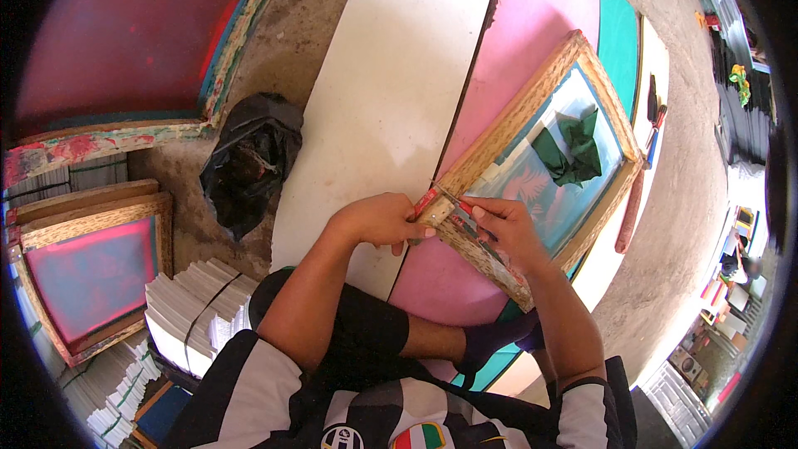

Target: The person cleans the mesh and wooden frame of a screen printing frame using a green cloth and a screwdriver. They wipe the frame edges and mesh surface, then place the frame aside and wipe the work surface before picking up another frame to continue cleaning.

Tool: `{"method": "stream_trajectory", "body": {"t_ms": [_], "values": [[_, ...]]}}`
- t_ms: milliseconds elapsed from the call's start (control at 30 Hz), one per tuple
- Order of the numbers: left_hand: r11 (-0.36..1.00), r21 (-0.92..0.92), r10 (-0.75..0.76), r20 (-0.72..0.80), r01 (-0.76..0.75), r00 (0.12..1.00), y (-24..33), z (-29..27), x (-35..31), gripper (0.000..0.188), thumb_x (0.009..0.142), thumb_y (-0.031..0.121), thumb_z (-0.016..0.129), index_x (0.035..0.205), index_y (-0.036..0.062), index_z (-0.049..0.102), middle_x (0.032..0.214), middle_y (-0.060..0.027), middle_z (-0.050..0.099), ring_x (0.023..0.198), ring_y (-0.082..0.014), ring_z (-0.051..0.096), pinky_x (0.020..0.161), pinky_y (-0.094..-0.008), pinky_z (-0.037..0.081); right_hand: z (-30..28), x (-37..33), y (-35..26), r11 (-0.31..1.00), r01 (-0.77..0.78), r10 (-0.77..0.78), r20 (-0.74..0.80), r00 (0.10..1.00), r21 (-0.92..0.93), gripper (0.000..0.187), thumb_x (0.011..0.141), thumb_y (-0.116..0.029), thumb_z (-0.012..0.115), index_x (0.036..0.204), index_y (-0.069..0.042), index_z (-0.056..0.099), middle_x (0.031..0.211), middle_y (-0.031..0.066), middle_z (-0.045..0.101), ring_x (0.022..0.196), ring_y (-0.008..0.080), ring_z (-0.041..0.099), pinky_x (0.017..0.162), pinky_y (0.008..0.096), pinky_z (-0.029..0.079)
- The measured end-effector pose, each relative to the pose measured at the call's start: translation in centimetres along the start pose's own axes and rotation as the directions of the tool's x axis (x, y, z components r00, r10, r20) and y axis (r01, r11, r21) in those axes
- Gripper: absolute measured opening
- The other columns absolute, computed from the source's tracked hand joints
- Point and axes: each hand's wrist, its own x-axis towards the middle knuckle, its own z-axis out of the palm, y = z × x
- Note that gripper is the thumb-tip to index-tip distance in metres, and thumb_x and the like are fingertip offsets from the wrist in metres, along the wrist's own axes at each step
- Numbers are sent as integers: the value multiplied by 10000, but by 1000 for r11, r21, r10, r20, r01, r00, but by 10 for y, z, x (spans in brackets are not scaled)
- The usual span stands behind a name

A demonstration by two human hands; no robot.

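A wooden screen-printing frame (532, 112) with pale blue mesh lies tilted before me, a crumpled dark green cloth (573, 148) resting on it. At its near left corner, my left hand (386, 220) is closed round one red grip of a metal tool with red handles (426, 199). My right hand (505, 229) pinches the other red part, just to the right. The metal between the two grips sits over the corner of the frame. Its exact kind is too small to make out, and my fingers hide part of it.
White, pink and green boards (386, 58) lie under the frame. A black plastic bag (249, 162) sits to the left, near a large red screen (133, 33), a smaller pink-edged screen (91, 270) and tied paper stacks (195, 308). Brushes (657, 116) and a wooden-handled tool (630, 212) lie at right.
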Motion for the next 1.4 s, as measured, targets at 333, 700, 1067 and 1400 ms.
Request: {"method": "stream_trajectory", "body": {"t_ms": [333, 700, 1067, 1400], "values": [[999, -22, -27, -10, 27, 1000, 8, -1, -5, 526, 929, 497, 630, 836, -17, 689, 647, -99, 680, 576, -182, 669, 513, -324, 511, -2, -3, 0, 966, 100, -116, -52, 992, -238, 300, 982, -241, 623, 1204, -42, 656, 772, 49, 635, 609, 113, 568, 541, 287, 467], [999, -32, -3, -33, 2, 999, 5, -1, -5, 483, 921, 450, 649, 827, -23, 679, 645, -114, 680, 583, -190, 682, 509, -329, 518, 28, -14, -1, 412, 212, -548, -55, 835, -886, 248, 901, -182, 662, 1147, -165, 681, 756, 110, 606, 696, 318, 656, 631, 427, 520], [1000, -2, -24, -39, 24, 999, 10, -1, -7, 522, 929, 512, 636, 839, 2, 706, 631, -77, 679, 572, -173, 659, 527, -325, 503, 11, 3, -49, 773, 111, -164, -28, 986, -624, 240, 946, -213, 613, 1129, -77, 688, 795, 113, 694, 637, 245, 642, 649, 380, 502], [998, 49, -36, -38, 38, 999, 10, -1, -6, 527, 938, 503, 618, 858, -11, 704, 640, -101, 681, 574, -197, 662, 558, -361, 512, 11, -32, -6, 522, 264, -470, -16, 882, -811, 327, 952, -140, 610, 1274, -123, 665, 795, 117, 625, 649, 243, 595, 620, 377, 481]]}}
